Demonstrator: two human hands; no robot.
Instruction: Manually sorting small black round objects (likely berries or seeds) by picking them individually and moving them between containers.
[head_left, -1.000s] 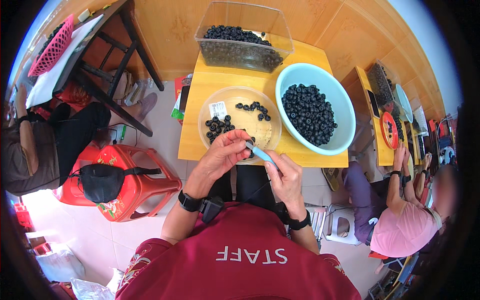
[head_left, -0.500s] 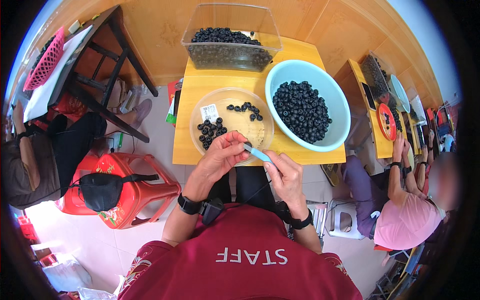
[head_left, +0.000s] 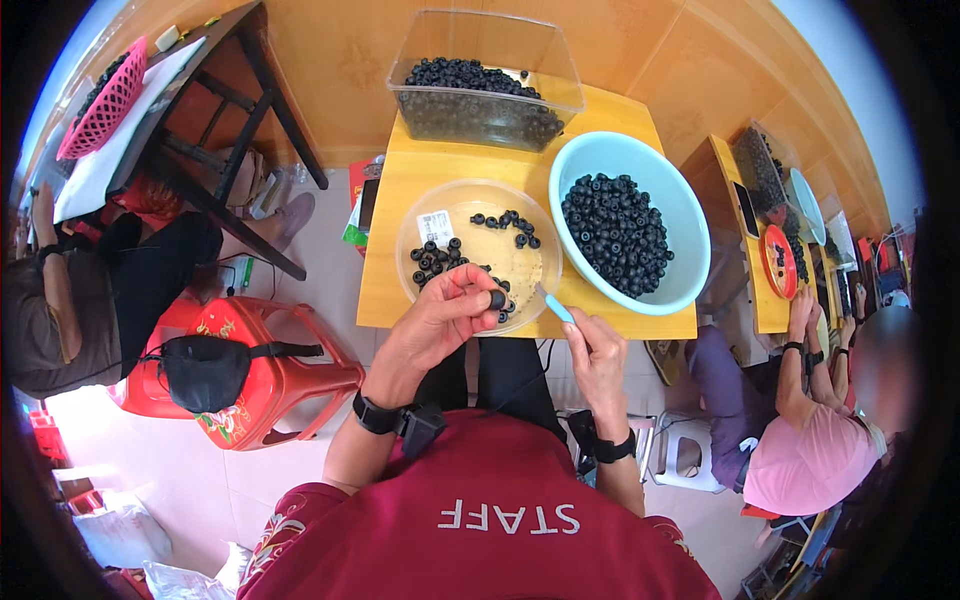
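Between the fingertips of my left hand [head_left: 440, 312], closed over the near edge of a shallow round clear tray [head_left: 470, 262], is a small round black part [head_left: 497, 299]. My right hand [head_left: 598, 352] grips a slim trimming knife [head_left: 558, 307] by its light blue handle. Its short metal tip points up and left over the tray's right rim, a little apart from the black part. Several similar ring-like black parts [head_left: 432, 262] lie in the tray at the left, with a curved row at the top. Some are hidden behind my left hand.
Right of the tray, a light blue basin [head_left: 697, 245] holds a heap of black parts. A clear rectangular bin [head_left: 470, 122] with more stands at the back of the yellow table [head_left: 385, 300]. A red stool [head_left: 300, 375] is at left; co-workers sit on both sides.
My right hand has drawn the knife back to the right and down, away from the black part. My left hand still pinches that part. The whole view has shifted slightly.
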